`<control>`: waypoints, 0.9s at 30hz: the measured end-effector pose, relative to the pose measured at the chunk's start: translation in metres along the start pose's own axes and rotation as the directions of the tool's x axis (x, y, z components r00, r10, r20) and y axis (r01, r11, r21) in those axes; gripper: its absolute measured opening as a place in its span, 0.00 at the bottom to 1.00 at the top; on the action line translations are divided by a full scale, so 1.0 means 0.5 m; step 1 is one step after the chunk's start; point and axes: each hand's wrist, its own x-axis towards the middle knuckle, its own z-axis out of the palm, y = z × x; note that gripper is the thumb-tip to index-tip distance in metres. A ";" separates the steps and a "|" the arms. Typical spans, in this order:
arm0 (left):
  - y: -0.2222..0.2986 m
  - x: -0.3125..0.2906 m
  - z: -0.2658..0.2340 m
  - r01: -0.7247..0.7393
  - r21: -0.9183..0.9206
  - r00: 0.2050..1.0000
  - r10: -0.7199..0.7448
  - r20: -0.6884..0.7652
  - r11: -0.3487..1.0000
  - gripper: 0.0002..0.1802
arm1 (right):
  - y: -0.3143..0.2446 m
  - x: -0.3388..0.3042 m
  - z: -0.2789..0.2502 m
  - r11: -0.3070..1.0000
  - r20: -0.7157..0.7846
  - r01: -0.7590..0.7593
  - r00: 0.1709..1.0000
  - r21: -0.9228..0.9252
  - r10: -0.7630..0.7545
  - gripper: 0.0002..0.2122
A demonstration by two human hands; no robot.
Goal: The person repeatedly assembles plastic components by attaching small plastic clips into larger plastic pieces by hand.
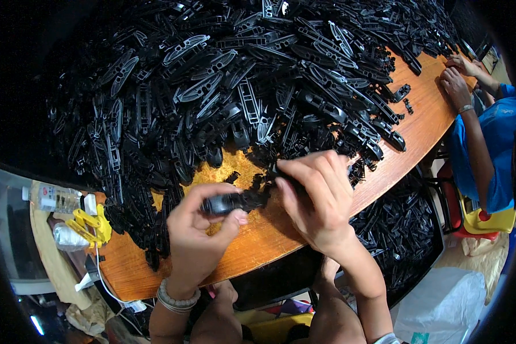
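My left hand [196,234] is closed on a glossy black plastic part [223,203], gripping it between thumb and fingers over the table's near edge. A smaller dark piece [253,199] sits at that part's right end; whether the two are joined I cannot tell. Close by on the right, my right hand [322,200] has its thumb and forefinger drawn together. Something dark shows at those fingertips, but its shape is hidden. Just beyond both hands rises a big heap of black plastic parts [206,86], many long, pointed and slotted.
The heap covers most of the wooden table [258,261]. Under its right edge stands a black bin [438,252] of similar parts. A co-worker in a blue shirt [487,149] works at the far right. A yellow plastic object [92,226] and a white cable [101,274] lie on the left.
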 end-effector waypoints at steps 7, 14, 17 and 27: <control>0.006 -0.019 0.000 0.095 -0.143 0.989 -0.077 0.128 0.985 0.14 | -0.035 -0.004 -0.007 0.914 0.114 0.009 0.992 0.406 -0.060 0.14; 0.003 -0.023 0.002 0.097 -0.131 0.992 -0.085 0.095 0.987 0.12 | -0.027 -0.022 -0.014 0.933 0.147 0.122 0.973 0.338 -0.180 0.16; 0.004 -0.025 0.001 -0.034 -0.056 0.998 0.036 0.044 0.998 0.11 | -0.041 -0.025 -0.031 0.869 0.289 -0.191 0.956 0.457 0.058 0.13; 0.021 0.070 -0.027 -0.257 0.372 0.966 0.249 0.070 0.892 0.13 | -0.014 -0.056 -0.084 0.702 0.752 -0.526 0.659 0.481 -0.021 0.11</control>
